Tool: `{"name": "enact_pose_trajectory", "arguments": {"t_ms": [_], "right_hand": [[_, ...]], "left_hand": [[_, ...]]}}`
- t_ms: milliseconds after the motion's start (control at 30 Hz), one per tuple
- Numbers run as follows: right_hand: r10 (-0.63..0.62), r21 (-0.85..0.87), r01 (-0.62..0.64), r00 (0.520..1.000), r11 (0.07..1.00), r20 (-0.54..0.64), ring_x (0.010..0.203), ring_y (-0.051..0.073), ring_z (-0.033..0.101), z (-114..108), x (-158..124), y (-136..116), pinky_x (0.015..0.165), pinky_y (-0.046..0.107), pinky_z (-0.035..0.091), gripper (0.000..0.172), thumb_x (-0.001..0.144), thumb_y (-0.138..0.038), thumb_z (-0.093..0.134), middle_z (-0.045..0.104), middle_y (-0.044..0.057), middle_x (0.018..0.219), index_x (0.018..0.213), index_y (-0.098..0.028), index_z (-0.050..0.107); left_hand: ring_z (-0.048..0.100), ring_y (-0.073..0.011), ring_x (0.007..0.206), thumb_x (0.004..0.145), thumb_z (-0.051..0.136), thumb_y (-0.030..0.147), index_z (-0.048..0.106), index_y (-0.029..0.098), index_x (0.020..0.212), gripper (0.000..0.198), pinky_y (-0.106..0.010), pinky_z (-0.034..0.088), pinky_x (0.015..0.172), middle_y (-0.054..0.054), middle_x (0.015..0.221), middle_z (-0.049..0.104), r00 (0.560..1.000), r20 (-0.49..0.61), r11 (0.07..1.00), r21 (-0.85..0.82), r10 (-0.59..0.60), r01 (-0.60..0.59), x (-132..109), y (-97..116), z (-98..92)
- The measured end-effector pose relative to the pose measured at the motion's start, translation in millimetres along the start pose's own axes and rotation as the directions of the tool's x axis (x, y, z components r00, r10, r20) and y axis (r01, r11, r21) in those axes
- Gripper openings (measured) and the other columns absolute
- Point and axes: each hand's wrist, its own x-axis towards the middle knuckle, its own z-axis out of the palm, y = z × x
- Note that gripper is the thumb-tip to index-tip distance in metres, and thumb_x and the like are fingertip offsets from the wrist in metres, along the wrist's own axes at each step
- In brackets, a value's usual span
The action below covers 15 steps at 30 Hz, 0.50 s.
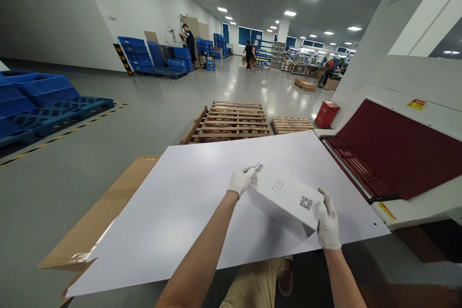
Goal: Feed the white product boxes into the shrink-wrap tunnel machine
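Note:
A white box (285, 195) with a QR code, a barcode label and small printed text is tilted over the white table board (173, 211). My left hand (241, 181), in a white glove, grips its far left end near the barcode. At the near right end, my right hand (327, 221), also gloved, closes on the edge beside the QR code. Both hands hold the box between them. Whether its lower edge touches the board I cannot tell.
To the right stands a machine with a dark red curtain (400, 149) and a roller opening (361, 168). Flattened cardboard (104, 207) lies at the left under the board. Wooden pallets (234, 120) are beyond it. Blue crates (43, 89) stand at left; people are in the distance.

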Motion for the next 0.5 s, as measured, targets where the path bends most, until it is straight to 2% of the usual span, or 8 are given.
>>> {"name": "enact_pose_trajectory", "arguments": {"t_ms": [167,300,400,500], "right_hand": [[-0.026,0.042,0.027,0.999,0.999,-0.029,0.134,0.031,0.056,5,-2,2,0.116,0.049,0.042,0.061,0.096,-0.065,0.055,0.061,0.011,0.146,0.143,-0.026,0.055],[-0.023,0.105,0.028,0.999,0.994,-0.044,0.136,0.030,0.055,8,-4,3,0.114,0.046,0.045,0.060,0.098,-0.062,0.055,0.061,0.010,0.146,0.143,-0.024,0.054],[-0.035,0.134,0.041,0.998,0.990,-0.045,0.131,0.029,0.059,11,-12,0,0.108,0.041,0.050,0.058,0.097,-0.060,0.057,0.064,0.010,0.144,0.140,-0.022,0.056],[-0.075,0.129,0.082,0.995,0.988,-0.062,0.126,0.029,0.062,13,-34,-2,0.106,0.040,0.051,0.056,0.097,-0.061,0.057,0.066,0.010,0.141,0.136,-0.022,0.061]], "left_hand": [[0.073,-0.0309,0.110,0.077,0.076,0.047,0.081,0.012,0.114,0.052,-0.041,0.056,0.095,-0.015,0.118,0.080,0.997,-0.020,0.990,-0.122,-0.068,0.065,10,-24,-2.4],[0.071,-0.0323,0.119,0.077,0.078,0.046,0.082,0.014,0.113,0.049,-0.043,0.054,0.103,-0.014,0.120,0.080,0.996,-0.058,0.990,-0.128,-0.063,0.055,6,-28,-1.0],[0.069,-0.0328,0.124,0.080,0.077,0.044,0.081,0.013,0.113,0.045,-0.045,0.052,0.108,-0.015,0.123,0.079,0.994,-0.097,0.992,-0.119,-0.056,0.044,-6,-25,-3.0],[0.068,-0.0317,0.127,0.086,0.074,0.044,0.079,0.016,0.118,0.043,-0.045,0.051,0.113,-0.013,0.127,0.078,0.986,-0.154,0.985,-0.167,-0.065,0.039,-33,-28,-12.7]]}}
